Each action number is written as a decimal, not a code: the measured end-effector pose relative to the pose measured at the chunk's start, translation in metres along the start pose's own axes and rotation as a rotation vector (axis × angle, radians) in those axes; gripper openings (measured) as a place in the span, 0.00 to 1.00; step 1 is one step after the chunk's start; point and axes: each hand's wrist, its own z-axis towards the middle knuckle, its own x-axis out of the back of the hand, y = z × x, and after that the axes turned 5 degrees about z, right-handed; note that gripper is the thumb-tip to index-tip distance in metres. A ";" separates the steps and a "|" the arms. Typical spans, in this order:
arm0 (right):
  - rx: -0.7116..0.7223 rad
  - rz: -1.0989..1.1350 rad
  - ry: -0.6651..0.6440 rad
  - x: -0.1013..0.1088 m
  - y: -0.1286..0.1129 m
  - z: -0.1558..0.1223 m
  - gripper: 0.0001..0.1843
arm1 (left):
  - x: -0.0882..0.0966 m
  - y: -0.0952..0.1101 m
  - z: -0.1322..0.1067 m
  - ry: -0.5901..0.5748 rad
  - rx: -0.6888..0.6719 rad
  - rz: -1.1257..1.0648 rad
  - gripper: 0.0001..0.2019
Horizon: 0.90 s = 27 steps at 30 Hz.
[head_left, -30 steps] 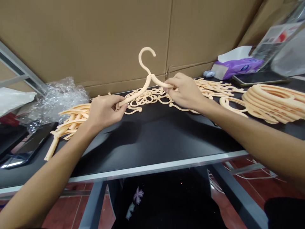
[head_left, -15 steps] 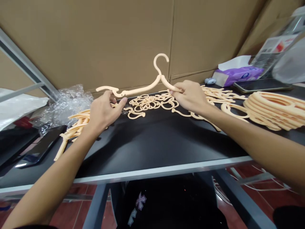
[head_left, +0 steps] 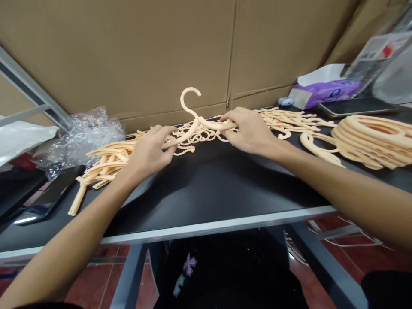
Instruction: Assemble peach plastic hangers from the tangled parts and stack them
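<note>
Cardboard sheets (head_left: 128, 51) stand behind the black tabletop (head_left: 206, 189), and red floor tiles (head_left: 86, 285) show below its silver metal edge (head_left: 219, 225). Under that edge hangs a dark cloth with a pale print (head_left: 225, 270), cut off by the frame and hard to make out.

On the tabletop's right end lies a stack of peach plastic rings (head_left: 370, 141), with a smartphone (head_left: 357, 106) and a purple tissue pack (head_left: 325, 92) behind it. At its left end lie a peach hanger pile (head_left: 106, 163) and crumpled bubble wrap (head_left: 93, 137). A dark tablet (head_left: 54, 193) and a white plastic bag (head_left: 22, 141) sit off the tabletop's left edge, and what they rest on is unclear.

Mid-table, a peach plastic hanger (head_left: 197, 122) lies tilted over a tangle of hooks and arms (head_left: 196, 138), its hook pointing up against the cardboard. The left hand (head_left: 148, 150) curls around one hanger arm, hiding its tip between thumb and fingers. The right hand (head_left: 247, 131) pinches the other arm, its fingers covering the end. Both hands are hard to read where they overlap the plastic.
</note>
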 end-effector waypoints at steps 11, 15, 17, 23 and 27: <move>0.218 -0.021 -0.175 0.004 -0.009 -0.006 0.28 | 0.010 -0.006 0.000 0.173 0.214 -0.024 0.21; 0.287 -0.006 -0.240 0.003 -0.019 -0.011 0.28 | 0.006 0.001 -0.001 0.224 0.164 -0.056 0.23; 0.318 0.017 -0.262 0.000 -0.023 -0.014 0.28 | 0.002 0.004 -0.001 0.264 0.096 -0.105 0.22; 0.344 0.147 -0.238 -0.008 -0.029 -0.017 0.26 | -0.008 0.016 -0.003 0.090 -0.079 -0.310 0.15; 0.293 0.217 -0.242 -0.004 -0.029 -0.018 0.24 | -0.010 0.021 -0.006 0.027 -0.029 -0.360 0.19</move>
